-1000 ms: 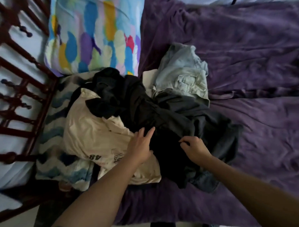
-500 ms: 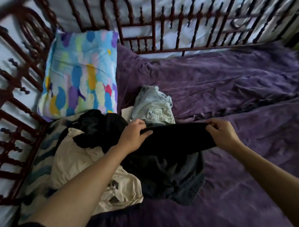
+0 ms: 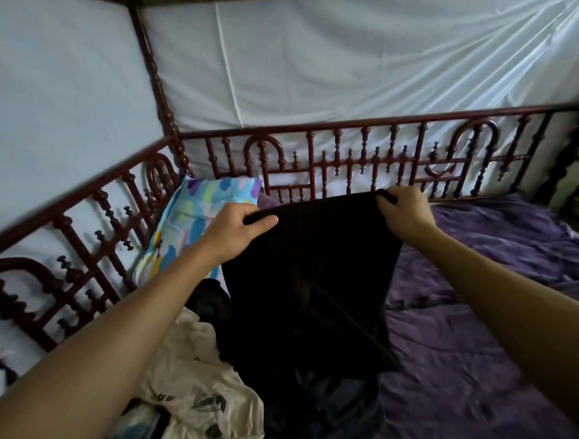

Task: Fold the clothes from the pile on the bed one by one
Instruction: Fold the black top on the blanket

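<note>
**Inspector A:** We begin with the largest item. The bed (image 3: pixel 473 376), under a purple cover, spreads beneath and to the right of both hands. Its dark red spindled railing (image 3: pixel 351 149) runs beyond the hands and down the left side, with white sheeting (image 3: pixel 321 61) stretched behind it.

**Inspector B:** Agreed. Next, we record the black garment (image 3: pixel 311 286). It hangs between the two hands, held up by its top edge, and drops toward the pile below. A fold or seam crosses its lower half; we cannot tell what kind of garment it is.

**Inspector A:** The pile (image 3: pixel 306 402) lies on the bed below the hands. We note a cream garment with dark print (image 3: pixel 201 391) under the left forearm, and dark clothing beneath the hanging piece. Whether the black garment's lower edge touches the pile, we cannot tell.

**Inspector B:** A patterned pillow (image 3: pixel 195 222), blue with yellow and purple patches, sits just beyond the left hand, against the railing.

**Inspector A:** Now the hands. The left hand (image 3: pixel 234 230) pinches the left corner of the garment's top edge, thumb over the cloth. The right hand (image 3: pixel 404 214) grips the right corner, fingers curled round the hem.

**Inspector B:** We confirm both hands are spread apart, each clamped on the black garment, raised above the bed.
</note>
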